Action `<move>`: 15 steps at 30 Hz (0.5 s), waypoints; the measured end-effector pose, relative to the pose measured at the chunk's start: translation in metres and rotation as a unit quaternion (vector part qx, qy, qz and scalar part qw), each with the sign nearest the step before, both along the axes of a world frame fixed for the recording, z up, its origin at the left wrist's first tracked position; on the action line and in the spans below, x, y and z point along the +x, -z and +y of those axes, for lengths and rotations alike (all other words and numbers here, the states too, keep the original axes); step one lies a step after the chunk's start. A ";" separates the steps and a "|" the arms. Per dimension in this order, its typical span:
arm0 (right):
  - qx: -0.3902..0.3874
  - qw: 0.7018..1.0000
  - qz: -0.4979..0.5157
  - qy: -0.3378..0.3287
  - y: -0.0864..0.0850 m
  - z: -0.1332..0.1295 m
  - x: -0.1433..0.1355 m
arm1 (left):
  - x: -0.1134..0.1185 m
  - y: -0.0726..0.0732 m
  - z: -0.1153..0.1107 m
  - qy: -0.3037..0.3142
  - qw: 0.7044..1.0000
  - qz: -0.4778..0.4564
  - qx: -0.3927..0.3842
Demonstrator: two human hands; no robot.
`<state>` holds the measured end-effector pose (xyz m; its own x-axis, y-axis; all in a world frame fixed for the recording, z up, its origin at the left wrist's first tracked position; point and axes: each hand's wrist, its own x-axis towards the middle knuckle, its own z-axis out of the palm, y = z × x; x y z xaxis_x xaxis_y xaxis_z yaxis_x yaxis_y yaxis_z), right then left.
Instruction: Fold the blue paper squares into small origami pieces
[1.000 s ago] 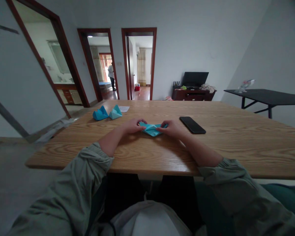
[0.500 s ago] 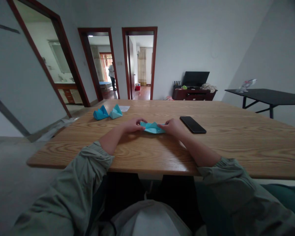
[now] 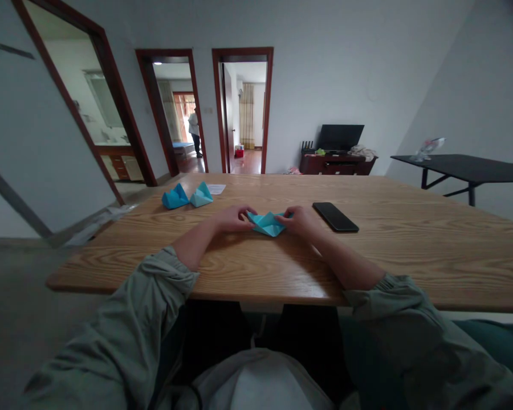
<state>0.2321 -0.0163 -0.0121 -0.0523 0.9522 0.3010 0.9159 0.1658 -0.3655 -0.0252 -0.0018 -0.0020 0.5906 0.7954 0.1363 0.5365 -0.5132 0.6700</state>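
Observation:
Between my hands is a light-blue folded paper boat (image 3: 268,224), its middle peak standing up and its sides spread. My left hand (image 3: 235,218) pinches the boat's left end between thumb and fingers. At the other end, my right hand (image 3: 298,220) grips the paper the same way, hiding part of that tip. Farther back on the left stand two finished-looking paper boats, a darker blue boat (image 3: 175,197) and a pale blue boat (image 3: 202,195), side by side.
The wooden table (image 3: 256,273) spans the view. A black smartphone (image 3: 335,217) lies right of my right hand. Behind the pale boat is a white paper slip (image 3: 216,189). A black table (image 3: 465,166) stands at the right; a person (image 3: 194,132) is in a far doorway.
The paper boat in my hands has opened out: its near side now bulges lower toward me and its shape is more pointed. Both hands have shifted only slightly.

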 end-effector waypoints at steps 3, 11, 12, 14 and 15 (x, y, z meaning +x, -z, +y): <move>0.035 0.999 0.013 -0.011 0.002 0.001 0.001 | 0.002 -0.001 -0.001 -0.004 1.000 0.004 0.018; 0.156 0.979 0.107 -0.075 0.008 0.007 0.007 | 0.004 -0.002 -0.001 -0.025 0.998 0.017 0.059; 0.165 0.977 0.115 -0.076 0.008 0.008 0.008 | 0.003 -0.002 -0.001 -0.025 0.998 0.017 0.063; 0.170 0.974 0.126 -0.075 0.007 0.007 0.010 | 0.003 -0.002 -0.001 -0.032 0.997 0.017 0.074; 0.168 0.974 0.129 -0.076 0.006 0.007 0.011 | 0.003 -0.002 -0.001 -0.038 0.996 0.017 0.081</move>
